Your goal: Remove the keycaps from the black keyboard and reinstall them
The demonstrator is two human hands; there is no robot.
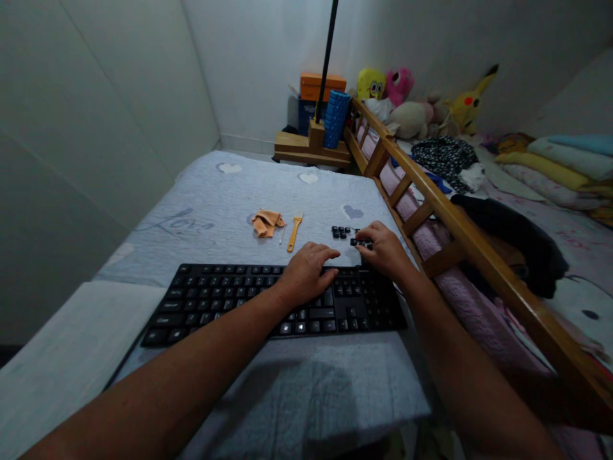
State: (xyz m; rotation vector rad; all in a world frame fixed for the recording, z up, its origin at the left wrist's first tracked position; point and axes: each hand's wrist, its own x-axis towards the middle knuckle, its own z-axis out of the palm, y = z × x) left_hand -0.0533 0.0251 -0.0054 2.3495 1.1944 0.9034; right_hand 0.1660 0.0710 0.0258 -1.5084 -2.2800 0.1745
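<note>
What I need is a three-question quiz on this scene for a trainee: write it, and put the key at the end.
1. The right hand is closest to:
A the orange box
B the loose black keycaps
C the pink toy

2. True or false: in the picture, the yellow-handled brush lies between the orange cloth and the loose black keycaps.

3. Fill in: the left hand is over the black ____.

Key:
1. B
2. True
3. keyboard
</note>
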